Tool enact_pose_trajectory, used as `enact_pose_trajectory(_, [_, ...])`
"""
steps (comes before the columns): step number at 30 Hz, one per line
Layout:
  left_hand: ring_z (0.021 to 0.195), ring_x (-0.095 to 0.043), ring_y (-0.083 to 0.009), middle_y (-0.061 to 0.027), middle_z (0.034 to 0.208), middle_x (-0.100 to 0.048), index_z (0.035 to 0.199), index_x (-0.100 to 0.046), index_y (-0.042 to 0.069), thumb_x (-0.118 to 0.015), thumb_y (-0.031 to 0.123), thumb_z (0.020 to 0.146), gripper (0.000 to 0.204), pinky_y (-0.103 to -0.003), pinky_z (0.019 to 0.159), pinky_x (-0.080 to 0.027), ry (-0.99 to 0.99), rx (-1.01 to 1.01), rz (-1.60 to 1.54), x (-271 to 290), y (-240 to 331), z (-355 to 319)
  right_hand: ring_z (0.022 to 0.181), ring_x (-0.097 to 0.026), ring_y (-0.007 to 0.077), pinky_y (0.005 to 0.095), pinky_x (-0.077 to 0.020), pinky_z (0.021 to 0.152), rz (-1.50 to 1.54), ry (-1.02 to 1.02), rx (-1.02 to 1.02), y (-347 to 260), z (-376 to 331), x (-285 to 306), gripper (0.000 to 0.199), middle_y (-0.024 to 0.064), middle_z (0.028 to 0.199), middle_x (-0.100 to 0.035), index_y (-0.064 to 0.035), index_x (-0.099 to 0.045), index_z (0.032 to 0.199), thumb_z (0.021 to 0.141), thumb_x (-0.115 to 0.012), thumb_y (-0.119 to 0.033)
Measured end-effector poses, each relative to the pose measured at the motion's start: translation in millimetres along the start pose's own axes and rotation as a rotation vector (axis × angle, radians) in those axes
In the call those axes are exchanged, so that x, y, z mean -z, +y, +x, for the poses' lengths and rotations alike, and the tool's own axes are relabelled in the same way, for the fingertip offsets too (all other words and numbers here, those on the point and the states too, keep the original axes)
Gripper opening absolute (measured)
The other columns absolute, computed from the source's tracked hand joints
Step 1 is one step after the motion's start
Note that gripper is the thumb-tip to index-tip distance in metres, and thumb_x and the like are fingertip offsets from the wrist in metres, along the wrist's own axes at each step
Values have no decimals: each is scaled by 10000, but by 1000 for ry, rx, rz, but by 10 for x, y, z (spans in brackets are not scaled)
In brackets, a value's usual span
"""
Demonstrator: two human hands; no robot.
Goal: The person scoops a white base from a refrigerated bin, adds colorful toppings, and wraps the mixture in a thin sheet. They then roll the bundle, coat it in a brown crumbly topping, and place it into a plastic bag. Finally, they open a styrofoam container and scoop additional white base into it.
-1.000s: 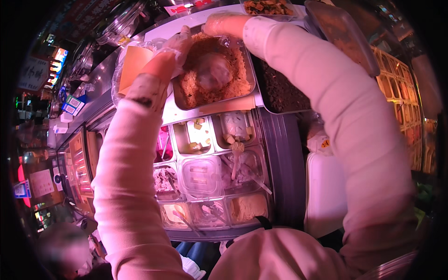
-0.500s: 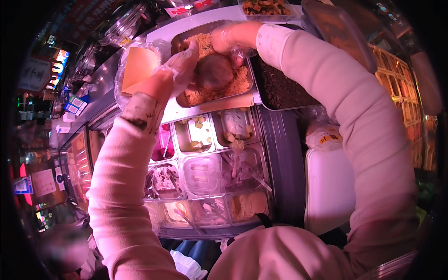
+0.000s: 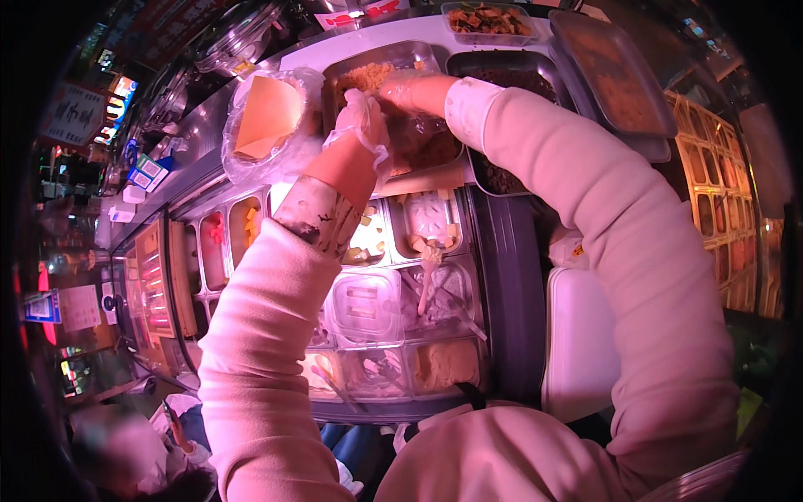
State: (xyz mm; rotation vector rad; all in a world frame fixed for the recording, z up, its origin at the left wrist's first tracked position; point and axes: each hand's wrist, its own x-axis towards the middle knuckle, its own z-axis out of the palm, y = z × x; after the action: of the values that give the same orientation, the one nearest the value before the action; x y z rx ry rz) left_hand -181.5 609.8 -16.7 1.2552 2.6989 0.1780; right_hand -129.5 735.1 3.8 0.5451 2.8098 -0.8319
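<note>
Both my hands wear clear plastic gloves and meet over a metal tray (image 3: 335, 69) of orange-brown, floss-like crumbs (image 3: 364, 77). My left hand (image 3: 361, 125) reaches in from the near side, its fingers drawn together at the crumbs. From the right comes my right hand (image 3: 410, 92), bent inward beside the left, fingers curled. What either hand grips is hidden by the gloves and the angle. A dark shadow falls across the near part of the tray, and the round lump seen there earlier cannot be made out.
Right of the tray stands a black tray of dark crumbs (image 3: 506, 79), then plastic lids (image 3: 615, 79). A plastic bag of brown paper sheets (image 3: 269, 117) lies left. Nearer are topping tubs with a clear lid (image 3: 364, 305). A white box (image 3: 581, 343) stands right; another person (image 3: 125, 448) is lower left.
My left hand has moved right and come up against the right hand. The round lump between them has gone out of sight. The whole view has shifted slightly.
</note>
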Motion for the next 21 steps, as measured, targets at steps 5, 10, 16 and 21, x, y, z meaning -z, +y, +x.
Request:
enact_pose_trajectory(5, [1186, -671, -343, -243, 1265, -668, 1290, -569, -10, -548, 197, 992, 363, -496, 983, -507, 76, 50, -82, 62, -162, 245, 1020, -709, 359, 468, -582, 787, 271, 43, -145, 210, 99, 141, 522, 153, 1154, -737, -61, -683, 1301, 956, -579, -439])
enact_pose_trajectory(10, [1199, -668, -319, -216, 1270, -680, 1287, -609, 5, -524, 271, 997, 403, -501, 1015, -467, -18, -46, 29, 98, -310, 53, 1056, -696, 416, 525, -618, 784, -8, -48, -86, 476, 447, 89, 533, 155, 1309, -654, -62, -641, 1367, 975, -611, -421])
enact_pose_trajectory(16, [1213, -664, -291, -183, 1277, -693, 1283, -657, 22, -495, 360, 1002, 469, -508, 1055, -419, -9, -28, 13, -15, 20, 116, 1010, -746, 326, 473, -610, 827, 253, 50, -125, 310, 602, -191, 426, 150, 1256, -716, -102, -732, 1267, 936, -633, -351])
enact_pose_trajectory(21, [1226, -660, -268, -156, 1282, -705, 1280, -697, 36, -471, 434, 1006, 533, -513, 1087, -379, 10, -97, 175, -29, -398, 93, 1167, -693, 323, 453, -566, 931, -301, 49, -79, -123, -15, 265, 359, 111, 1182, -750, -115, -728, 1262, 976, -564, -255])
